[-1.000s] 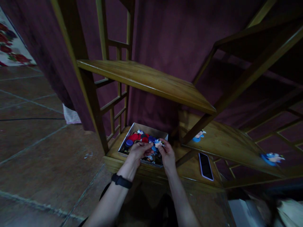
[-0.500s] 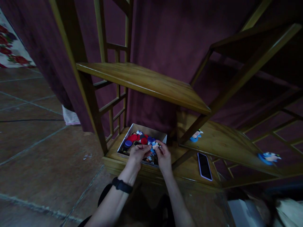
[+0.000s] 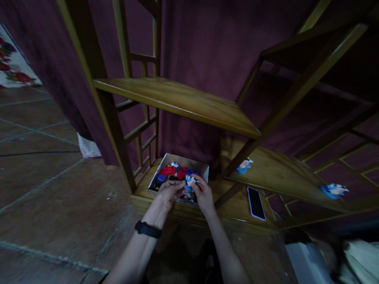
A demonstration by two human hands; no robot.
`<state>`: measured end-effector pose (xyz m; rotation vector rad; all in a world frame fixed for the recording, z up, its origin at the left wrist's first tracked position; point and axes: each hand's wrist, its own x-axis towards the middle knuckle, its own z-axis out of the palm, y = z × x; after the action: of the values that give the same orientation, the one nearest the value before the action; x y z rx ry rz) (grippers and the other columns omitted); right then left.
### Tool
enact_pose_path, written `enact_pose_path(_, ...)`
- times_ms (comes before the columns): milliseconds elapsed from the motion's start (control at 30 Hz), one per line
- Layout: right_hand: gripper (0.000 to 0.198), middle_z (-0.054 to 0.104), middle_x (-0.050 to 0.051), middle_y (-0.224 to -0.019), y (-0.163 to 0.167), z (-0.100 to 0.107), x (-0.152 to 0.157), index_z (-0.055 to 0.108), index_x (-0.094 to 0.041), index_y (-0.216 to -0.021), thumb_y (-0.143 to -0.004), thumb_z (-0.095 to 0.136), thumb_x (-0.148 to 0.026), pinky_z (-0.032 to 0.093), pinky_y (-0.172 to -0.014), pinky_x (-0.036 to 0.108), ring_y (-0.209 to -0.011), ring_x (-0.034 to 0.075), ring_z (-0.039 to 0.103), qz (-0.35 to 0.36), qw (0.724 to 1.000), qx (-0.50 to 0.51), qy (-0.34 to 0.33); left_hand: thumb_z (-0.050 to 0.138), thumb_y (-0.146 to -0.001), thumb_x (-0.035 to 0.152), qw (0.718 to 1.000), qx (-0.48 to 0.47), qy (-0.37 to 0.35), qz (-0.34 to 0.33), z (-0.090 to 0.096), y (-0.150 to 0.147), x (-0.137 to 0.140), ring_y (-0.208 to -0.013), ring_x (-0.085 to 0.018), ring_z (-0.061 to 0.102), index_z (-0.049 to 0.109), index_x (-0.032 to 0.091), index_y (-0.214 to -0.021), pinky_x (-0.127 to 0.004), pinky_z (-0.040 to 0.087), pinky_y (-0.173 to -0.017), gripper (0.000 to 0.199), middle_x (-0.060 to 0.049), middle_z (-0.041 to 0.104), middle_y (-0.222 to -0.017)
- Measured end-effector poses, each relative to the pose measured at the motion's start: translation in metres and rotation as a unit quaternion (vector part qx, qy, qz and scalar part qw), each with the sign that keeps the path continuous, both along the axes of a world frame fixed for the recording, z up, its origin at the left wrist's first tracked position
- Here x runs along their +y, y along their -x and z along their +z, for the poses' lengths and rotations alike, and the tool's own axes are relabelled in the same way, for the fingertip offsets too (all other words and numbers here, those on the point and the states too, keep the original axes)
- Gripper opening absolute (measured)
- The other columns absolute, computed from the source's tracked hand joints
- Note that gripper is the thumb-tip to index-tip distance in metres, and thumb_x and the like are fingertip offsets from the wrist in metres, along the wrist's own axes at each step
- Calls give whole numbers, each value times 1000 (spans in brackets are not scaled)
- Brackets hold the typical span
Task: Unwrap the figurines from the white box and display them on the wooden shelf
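Between the fingertips of both my hands is a small blue-and-white figurine (image 3: 190, 182), held over the front of an open box. My left hand (image 3: 169, 192) pinches it from the left, a black band round that wrist. From the right, my right hand (image 3: 203, 194) grips it with thumb and fingers. The cardboard box (image 3: 195, 163) sits on the low wooden shelf and holds several small figures with red, purple and black parts. A purple round base (image 3: 161, 178) lies at its left side. My hands hide part of the box's contents.
A phone (image 3: 256, 203) lies on the low shelf to the right. Similar blue-and-white figurines stand on the raised shelf: one figurine (image 3: 244, 165) by the post, another figurine (image 3: 334, 190) farther right. A wooden shelf board (image 3: 177, 100) overhangs the box. Slanting posts frame the space.
My hands have shifted slightly left with the figurine, and more of it shows between my fingers. The view has moved a little.
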<state>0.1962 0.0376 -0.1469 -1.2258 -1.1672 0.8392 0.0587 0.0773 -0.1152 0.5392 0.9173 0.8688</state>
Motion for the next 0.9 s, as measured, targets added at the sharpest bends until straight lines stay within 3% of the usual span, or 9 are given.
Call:
enact_pose_path(400,47,60,3,-118,-11,18,1,55,-24,-120,-75,61,-37,43,-92,33,-105,19,56,-4,999,46,-12,72,-64,11,999,-16,-32,-14,-2,-12,1,-57,-13,65,64,10,-78,-22,53,-57,16,-6,68,-68)
enact_pose_path(567,34,67,3,-96,-19,8,5,64,-21,-102,-72,62,-39,48,-77,31,-86,18,60,-39,999,22,29,71,-63,8,999,-15,-41,0,-1,-13,1,-60,-15,66,63,13,-91,-24,54,-60,29,-7,70,-74)
enact_pose_path(667,32,67,1,-88,-22,5,7,64,-20,-98,-72,62,-38,48,-69,28,-76,16,59,-30,999,10,42,73,-61,7,999,-16,-50,-3,-2,-13,1,-60,-16,66,64,12,-87,-25,54,-60,28,-7,70,-74)
enact_pose_path(900,26,67,0,-82,-21,4,9,64,-20,-91,-70,63,-35,47,-66,26,-73,16,59,-31,998,25,43,77,-55,9,997,-8,-72,21,-6,-17,2,-56,-15,65,67,9,-75,-27,55,-60,23,-6,70,-70)
